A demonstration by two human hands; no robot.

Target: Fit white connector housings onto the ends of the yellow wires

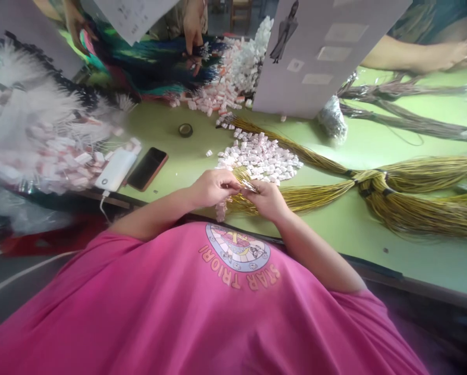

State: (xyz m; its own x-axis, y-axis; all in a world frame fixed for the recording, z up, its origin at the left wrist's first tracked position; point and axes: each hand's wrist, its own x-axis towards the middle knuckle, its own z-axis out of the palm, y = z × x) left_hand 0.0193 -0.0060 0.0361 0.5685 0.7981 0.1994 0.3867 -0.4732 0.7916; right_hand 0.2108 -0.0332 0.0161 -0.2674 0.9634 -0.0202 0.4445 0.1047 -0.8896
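Note:
Close together near the table's front edge are my two hands. My left hand (pixel 213 187) is closed in a pinch at the tips of some yellow wires. My right hand (pixel 267 199) wraps round the wire ends, where shiny metallic tips show between the fingers. The bundle of yellow wires (pixel 319 194) runs from my right hand to a tied bunch on the right. Just beyond my hands lies a heap of small white plastic connectors (pixel 262 153). A few more connectors hang below my hands, by the table edge. What sits exactly between my fingertips is too small to make out.
A phone (pixel 148 168), a white power bank (pixel 116 171) with a cable and a roll of black tape (pixel 185 130) lie left. White wire bundles pile up far left. A grey partition (pixel 311 62) stands ahead. Other people's hands work on dark wires (pixel 151 62) beyond and at the right.

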